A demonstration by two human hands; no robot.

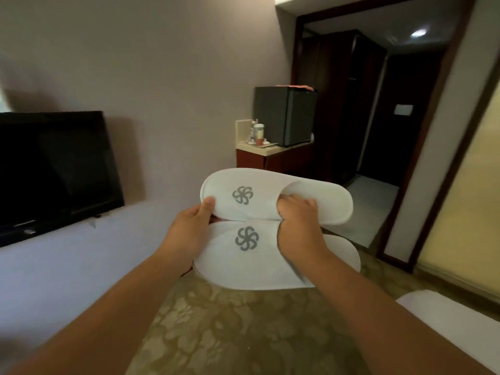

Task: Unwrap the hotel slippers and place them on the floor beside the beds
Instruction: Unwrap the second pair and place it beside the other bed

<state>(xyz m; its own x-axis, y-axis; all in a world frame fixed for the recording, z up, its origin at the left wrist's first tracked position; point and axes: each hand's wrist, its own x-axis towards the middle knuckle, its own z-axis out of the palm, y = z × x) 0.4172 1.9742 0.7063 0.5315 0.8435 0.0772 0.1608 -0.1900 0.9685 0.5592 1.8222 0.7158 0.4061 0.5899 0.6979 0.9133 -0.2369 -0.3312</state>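
Observation:
Two white hotel slippers with grey pinwheel logos are held side by side in the air above the carpet. The far slipper (270,193) lies with its toe to the left and its opening to the right. The near slipper (243,263) sits just below it. My left hand (189,231) grips the toe ends, thumb pressed on the far slipper's toe. My right hand (300,220) has its fingers curled into the far slipper's opening and covers part of the near slipper. No wrapper is visible on them.
Patterned beige carpet (230,334) lies below. A white bed corner (454,318) is at lower right. A black TV (54,169) hangs on the left wall. Ahead stand a counter (267,155) with a mini fridge (286,115) and a dark entry hallway (378,131).

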